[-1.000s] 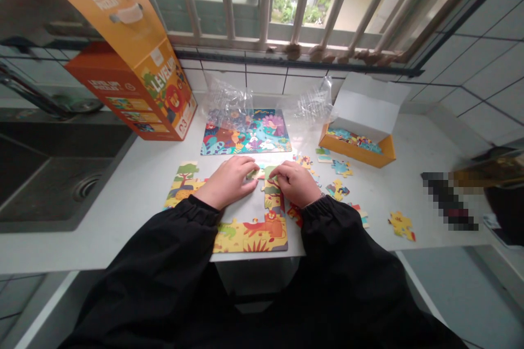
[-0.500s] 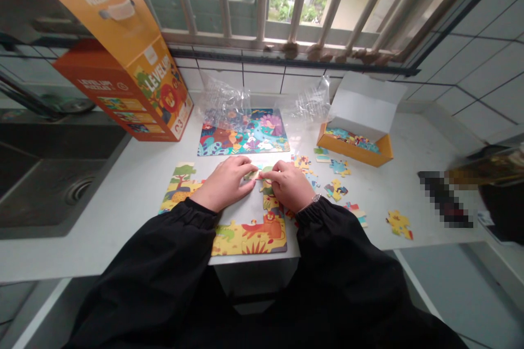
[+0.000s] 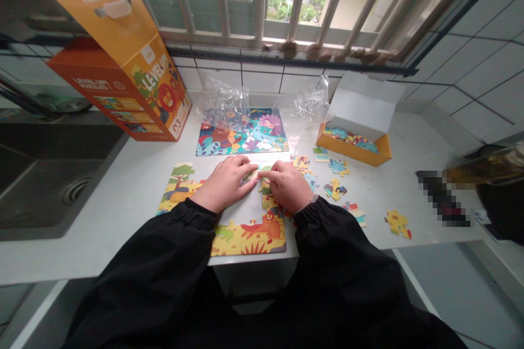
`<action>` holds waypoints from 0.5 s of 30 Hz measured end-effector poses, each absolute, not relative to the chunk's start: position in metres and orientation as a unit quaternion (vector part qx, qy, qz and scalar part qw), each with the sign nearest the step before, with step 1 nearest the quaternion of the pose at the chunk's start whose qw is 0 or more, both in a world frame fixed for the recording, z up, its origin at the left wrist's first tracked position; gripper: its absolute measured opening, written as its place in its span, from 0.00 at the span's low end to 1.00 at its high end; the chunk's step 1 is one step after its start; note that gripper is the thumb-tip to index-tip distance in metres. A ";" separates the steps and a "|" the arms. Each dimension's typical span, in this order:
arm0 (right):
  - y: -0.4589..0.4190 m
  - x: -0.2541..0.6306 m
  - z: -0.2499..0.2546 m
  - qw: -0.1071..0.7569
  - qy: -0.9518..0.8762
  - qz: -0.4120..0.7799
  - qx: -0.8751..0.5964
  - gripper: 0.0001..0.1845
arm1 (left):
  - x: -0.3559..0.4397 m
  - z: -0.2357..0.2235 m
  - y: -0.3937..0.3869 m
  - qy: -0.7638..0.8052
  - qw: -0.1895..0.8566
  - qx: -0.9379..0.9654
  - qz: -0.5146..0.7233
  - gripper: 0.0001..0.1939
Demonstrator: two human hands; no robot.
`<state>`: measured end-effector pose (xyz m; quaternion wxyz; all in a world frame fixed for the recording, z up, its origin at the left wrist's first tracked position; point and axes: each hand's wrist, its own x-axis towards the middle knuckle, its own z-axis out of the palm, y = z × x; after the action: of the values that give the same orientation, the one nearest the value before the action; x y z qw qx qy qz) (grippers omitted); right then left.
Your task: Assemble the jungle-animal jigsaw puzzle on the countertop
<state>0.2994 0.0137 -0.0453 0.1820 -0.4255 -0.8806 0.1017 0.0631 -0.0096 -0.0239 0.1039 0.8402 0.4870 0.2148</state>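
On the counter lies a partly joined jigsaw puzzle (image 3: 249, 240) with yellow ground and animals; its left, lower and right sides show around a bare middle. My left hand (image 3: 224, 182) is closed at the top of it, thumb and fingers on a small pale-green puzzle piece (image 3: 250, 175). From the other side my right hand (image 3: 291, 188) meets that spot, fingers bent, its index fingertip against the joint beside the top right corner. The fingers cover part of both pieces. Loose puzzle pieces (image 3: 336, 189) lie to the right of my right hand.
A finished dark-blue animal puzzle (image 3: 262, 136) lies behind, partly under clear plastic bags (image 3: 225, 101). At the back right stands an open yellow box (image 3: 356, 147) holding pieces. A tall orange box (image 3: 143, 92) stands at left, beside a sink (image 3: 36, 185). A single yellow piece (image 3: 398, 223) lies far right.
Both hands stay at the same joint with almost no movement. The whole view has shifted very slightly.
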 end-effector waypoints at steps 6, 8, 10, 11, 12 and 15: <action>0.014 0.301 -0.043 0.188 -0.876 0.104 -0.433 0.22 | 0.064 -0.025 -0.010 0.494 0.101 0.837 0.212 0.18; 0.014 0.301 -0.044 0.188 -0.878 0.104 -0.427 0.22 | 0.064 -0.025 -0.011 0.496 0.099 0.836 0.211 0.18; 0.014 0.301 -0.044 0.191 -0.880 0.105 -0.421 0.21 | 0.065 -0.025 -0.011 0.497 0.096 0.836 0.211 0.17; 0.014 0.301 -0.045 0.193 -0.881 0.105 -0.419 0.21 | 0.065 -0.025 -0.011 0.497 0.096 0.836 0.210 0.17; 0.014 0.301 -0.045 0.194 -0.882 0.104 -0.417 0.21 | 0.066 -0.025 -0.011 0.498 0.095 0.837 0.209 0.17; 0.014 0.300 -0.045 0.197 -0.883 0.102 -0.414 0.22 | 0.066 -0.024 -0.011 0.501 0.096 0.835 0.205 0.16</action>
<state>0.3002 0.0138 -0.0450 0.1967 -0.4140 -0.8829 0.1018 0.0657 -0.0112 -0.0242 0.0956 0.8353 0.5010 0.2051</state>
